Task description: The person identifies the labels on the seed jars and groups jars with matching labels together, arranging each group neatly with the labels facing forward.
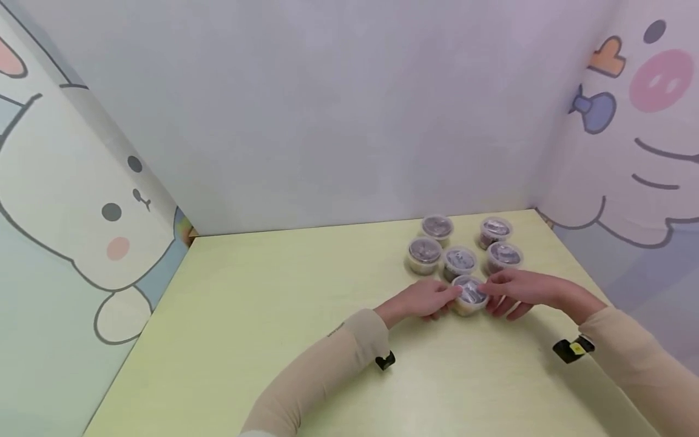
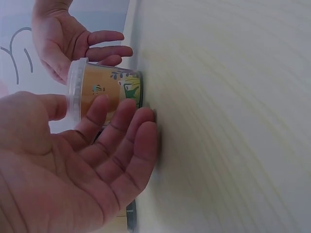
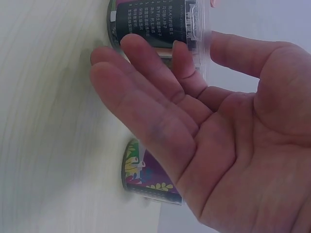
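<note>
Both hands are at a small round tub with a clear lid, the one nearest the person in a group toward the table's back right. My left hand pinches it from the left, thumb at the lid's rim and index finger against the side. From the right, my right hand holds the same tub by thumb and index finger, its other fingers spread loosely. In the left wrist view the tub's orange side carries a printed picture; in the right wrist view a dark label with white writing shows.
Right behind the held tub stands another lidded tub. More tubs stand to its left and right, with others farther back. The pale yellow table meets a plain back wall and cartoon-printed side walls.
</note>
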`<action>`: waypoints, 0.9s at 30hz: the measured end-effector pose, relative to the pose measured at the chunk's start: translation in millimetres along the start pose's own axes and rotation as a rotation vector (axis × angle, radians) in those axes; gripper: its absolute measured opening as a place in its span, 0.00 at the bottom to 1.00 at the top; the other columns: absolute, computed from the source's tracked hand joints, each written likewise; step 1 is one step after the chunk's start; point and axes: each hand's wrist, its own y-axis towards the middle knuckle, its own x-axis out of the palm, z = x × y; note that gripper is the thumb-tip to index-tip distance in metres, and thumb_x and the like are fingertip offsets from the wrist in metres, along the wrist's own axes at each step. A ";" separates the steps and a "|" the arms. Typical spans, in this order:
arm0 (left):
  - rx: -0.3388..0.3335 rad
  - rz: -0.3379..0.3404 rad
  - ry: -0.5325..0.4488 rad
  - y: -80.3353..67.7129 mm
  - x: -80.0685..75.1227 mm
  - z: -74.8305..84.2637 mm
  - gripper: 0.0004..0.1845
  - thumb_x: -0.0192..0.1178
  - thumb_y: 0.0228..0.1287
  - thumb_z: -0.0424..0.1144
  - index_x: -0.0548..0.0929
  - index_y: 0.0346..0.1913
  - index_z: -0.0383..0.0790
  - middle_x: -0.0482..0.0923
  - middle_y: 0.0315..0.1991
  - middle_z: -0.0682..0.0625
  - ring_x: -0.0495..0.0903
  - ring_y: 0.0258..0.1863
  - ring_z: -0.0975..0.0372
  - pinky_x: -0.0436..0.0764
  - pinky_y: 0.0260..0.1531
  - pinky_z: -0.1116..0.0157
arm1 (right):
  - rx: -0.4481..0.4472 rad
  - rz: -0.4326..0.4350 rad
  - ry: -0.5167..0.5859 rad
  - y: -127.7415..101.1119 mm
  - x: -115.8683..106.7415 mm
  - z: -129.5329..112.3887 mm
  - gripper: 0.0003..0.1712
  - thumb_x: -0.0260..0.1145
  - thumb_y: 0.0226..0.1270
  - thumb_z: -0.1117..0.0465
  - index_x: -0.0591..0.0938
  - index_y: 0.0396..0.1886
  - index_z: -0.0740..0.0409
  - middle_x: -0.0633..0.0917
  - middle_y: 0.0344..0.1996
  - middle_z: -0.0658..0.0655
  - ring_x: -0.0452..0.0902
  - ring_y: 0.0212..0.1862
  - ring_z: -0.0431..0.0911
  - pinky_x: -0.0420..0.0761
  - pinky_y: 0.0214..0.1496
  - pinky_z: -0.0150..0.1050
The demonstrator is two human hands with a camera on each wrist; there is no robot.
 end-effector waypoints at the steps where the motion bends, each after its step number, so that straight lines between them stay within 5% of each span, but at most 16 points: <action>1: -0.005 0.000 -0.003 -0.7 0.4 0.1 0.28 0.45 0.78 0.63 0.83 0.34 0.43 0.82 0.30 0.53 0.80 0.24 0.61 0.80 0.23 0.65 | -0.001 -0.003 0.005 -0.5 0.2 -0.1 0.24 0.57 0.79 0.47 0.82 0.45 0.67 0.86 0.39 0.62 0.85 0.43 0.55 0.87 0.42 0.49; 27: 0.051 0.020 0.011 -8.7 -1.5 -5.0 0.27 0.48 0.77 0.60 0.85 0.32 0.43 0.83 0.29 0.53 0.81 0.26 0.62 0.78 0.25 0.68 | -0.040 -0.013 0.030 2.5 8.2 3.0 0.23 0.57 0.80 0.47 0.80 0.45 0.65 0.87 0.41 0.61 0.86 0.44 0.56 0.86 0.42 0.50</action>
